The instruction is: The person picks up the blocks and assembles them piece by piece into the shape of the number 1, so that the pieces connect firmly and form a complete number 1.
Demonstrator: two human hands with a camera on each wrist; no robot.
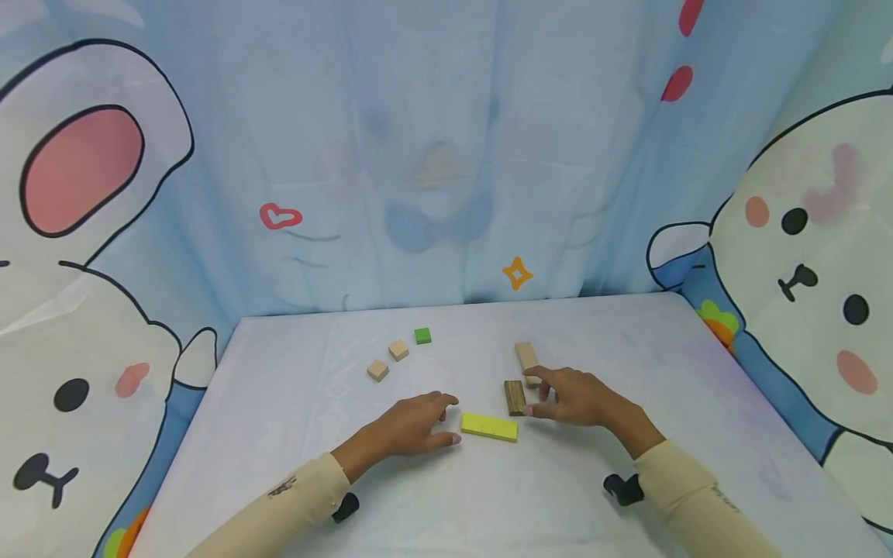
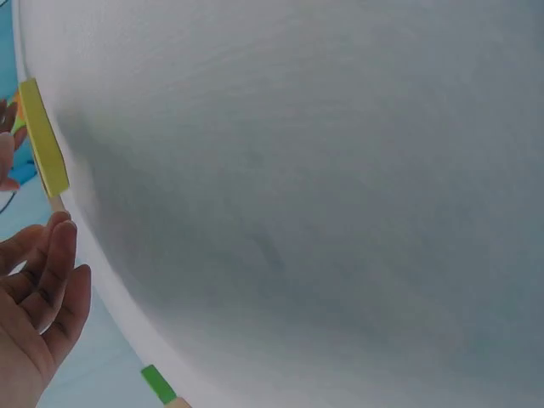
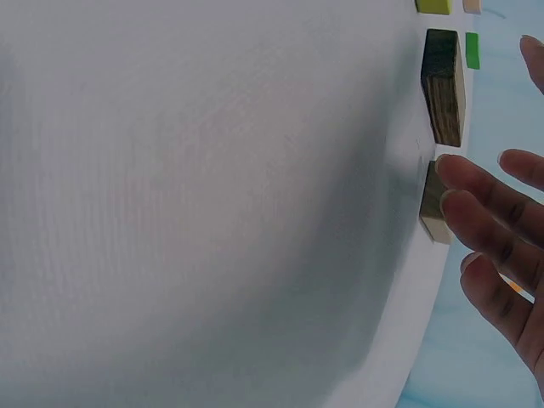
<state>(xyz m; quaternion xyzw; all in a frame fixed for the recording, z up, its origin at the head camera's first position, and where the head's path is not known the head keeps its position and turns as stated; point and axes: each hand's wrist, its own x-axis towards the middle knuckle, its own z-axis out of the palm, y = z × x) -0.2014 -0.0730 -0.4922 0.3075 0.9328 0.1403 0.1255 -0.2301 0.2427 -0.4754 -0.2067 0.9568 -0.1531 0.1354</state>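
A long yellow block (image 1: 488,427) lies on the white table in front of the person. My left hand (image 1: 416,425) is just left of its end, thumb and fingers apart with nothing between them. To the right, my right hand (image 1: 580,397) reaches over beside a dark brown wooden block (image 1: 515,397), the thumb tip close to that block's near right corner. Its index finger overlaps the near end of a light wooden block (image 1: 525,356) in the head view. In the right wrist view the fingers (image 3: 493,225) are loosely extended and partly cover the light block.
Toward the back left of the table (image 1: 307,349) sit two small light wooden cubes (image 1: 377,370) and a small green block (image 1: 422,335), in a slanting row. A blue curtain (image 1: 432,155) with cartoon prints hangs behind the table's far edge.
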